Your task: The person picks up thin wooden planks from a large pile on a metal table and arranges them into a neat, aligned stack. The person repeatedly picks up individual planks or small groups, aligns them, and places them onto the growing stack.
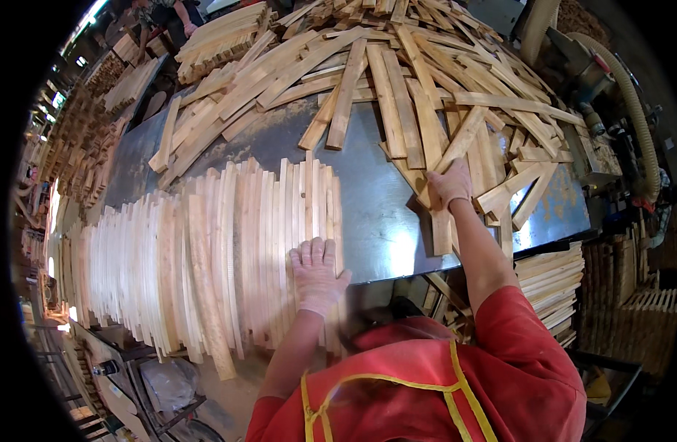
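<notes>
My left hand (318, 276), in a pale glove, lies with its fingers stretched over the right end of a row of wooden slats (268, 221). Those slats stand closely side by side and jut past the table's near edge. To the right, my gloved right hand (452, 184) is closed round the near end of a wooden board (465, 134), which slants away over other boards. A loose heap of boards (346, 96) spreads across the far and right parts of the metal table (379, 214). My right palm hides part of the held end.
One slat (209, 295) lies askew on top of the row. Stacked wood (552, 276) stands below the table at right, and another stack (224, 40) sits at the far left. A ribbed hose (644, 132) hangs beyond the right edge. Another person (182, 16) is at far left.
</notes>
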Motion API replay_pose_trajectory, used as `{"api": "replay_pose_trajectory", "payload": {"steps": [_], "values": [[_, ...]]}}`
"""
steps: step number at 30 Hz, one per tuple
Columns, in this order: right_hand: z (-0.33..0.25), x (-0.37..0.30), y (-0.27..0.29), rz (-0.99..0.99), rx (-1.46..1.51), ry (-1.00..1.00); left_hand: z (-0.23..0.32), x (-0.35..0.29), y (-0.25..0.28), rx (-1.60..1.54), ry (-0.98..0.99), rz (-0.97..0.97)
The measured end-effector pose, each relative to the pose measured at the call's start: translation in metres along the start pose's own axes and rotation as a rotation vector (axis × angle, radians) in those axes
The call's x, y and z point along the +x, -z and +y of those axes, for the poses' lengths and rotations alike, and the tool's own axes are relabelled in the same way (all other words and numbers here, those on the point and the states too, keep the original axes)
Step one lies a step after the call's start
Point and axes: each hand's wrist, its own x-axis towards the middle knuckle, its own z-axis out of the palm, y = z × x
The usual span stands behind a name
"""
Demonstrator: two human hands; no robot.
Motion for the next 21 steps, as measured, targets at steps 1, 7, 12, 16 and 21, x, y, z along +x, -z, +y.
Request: {"api": "replay_pose_trajectory", "payload": {"steps": [1, 7, 12, 16, 21], "values": [[-0.003, 0.002, 0.001, -0.134, 0.095, -0.13, 0.001, -0.002, 0.005, -0.001, 0.002, -0.016], [0.004, -0.118, 0.007, -0.243, 1.066, -0.085, -0.003, -0.009, -0.003, 0.012, 0.023, 0.027], [0.015, -0.277, -0.032, -0.735, 0.777, -0.021, -0.001, -0.004, 0.002, -0.014, -0.023, 0.056], [-0.041, -0.272, -0.01, -1.296, 0.501, 0.193, 0.005, 0.004, 0.013, -0.112, 0.016, 0.027], [-0.011, -0.139, -0.06, -0.454, 0.46, 1.414, 0.027, 0.017, 0.012, -0.001, 0.002, 0.125]]}}
